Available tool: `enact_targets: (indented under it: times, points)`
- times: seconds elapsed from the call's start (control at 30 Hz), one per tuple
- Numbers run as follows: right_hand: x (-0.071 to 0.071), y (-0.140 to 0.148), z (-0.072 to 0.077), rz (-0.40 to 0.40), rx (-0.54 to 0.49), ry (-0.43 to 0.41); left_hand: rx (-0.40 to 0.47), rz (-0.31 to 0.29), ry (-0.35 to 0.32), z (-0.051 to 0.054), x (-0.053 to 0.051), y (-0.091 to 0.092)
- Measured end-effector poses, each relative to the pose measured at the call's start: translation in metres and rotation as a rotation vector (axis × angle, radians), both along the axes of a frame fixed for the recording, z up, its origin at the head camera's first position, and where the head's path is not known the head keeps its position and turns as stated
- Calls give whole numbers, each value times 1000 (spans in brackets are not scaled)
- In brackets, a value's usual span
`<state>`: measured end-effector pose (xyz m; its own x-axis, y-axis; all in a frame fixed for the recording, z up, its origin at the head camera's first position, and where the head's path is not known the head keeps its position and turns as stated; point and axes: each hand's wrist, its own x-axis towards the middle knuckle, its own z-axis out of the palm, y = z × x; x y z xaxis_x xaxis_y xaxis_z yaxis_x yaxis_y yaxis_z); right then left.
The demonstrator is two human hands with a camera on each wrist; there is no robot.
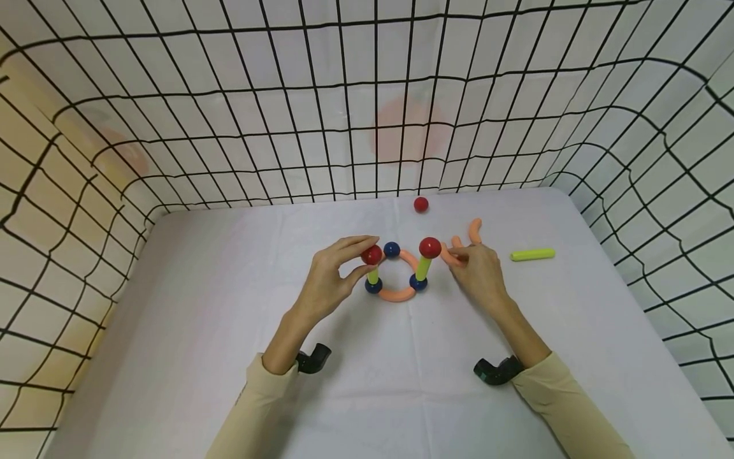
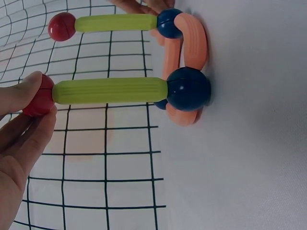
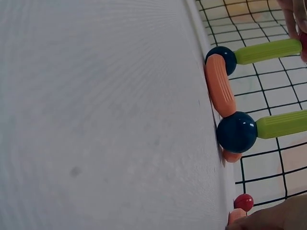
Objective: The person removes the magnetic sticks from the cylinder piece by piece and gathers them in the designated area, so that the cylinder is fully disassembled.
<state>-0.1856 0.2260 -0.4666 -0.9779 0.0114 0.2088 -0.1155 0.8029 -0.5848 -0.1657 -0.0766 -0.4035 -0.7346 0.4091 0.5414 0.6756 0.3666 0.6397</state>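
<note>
The bare left hand (image 1: 329, 274) holds a pinch grip, thumb opposing the fingers. The bare right hand (image 1: 480, 271) turns its back upward, thumb and fingers pinched together. Both forearms (image 1: 562, 408) extend forward, angled inward; beige fabric sleeves (image 1: 255, 401) leave both wrists (image 1: 282, 347) exposed.

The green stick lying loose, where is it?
In the head view, the green stick lies on the right side of the table, right of the right hand, which pinches an orange curved piece.
</note>
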Motion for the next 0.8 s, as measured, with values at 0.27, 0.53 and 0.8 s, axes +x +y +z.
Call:
enact_targets:
  times: [0.27, 0.53, 0.8]
  points:
    - [-1, 0, 1, -50, 62, 13, 2, 1, -9, 1, 0, 0]
    - [0, 1, 9, -77, 40, 113, 34, -11, -48, -1, 0, 1]
    - [4, -6, 40, -90, -136, 341, 17, 5, -85, -4, 0, 1]
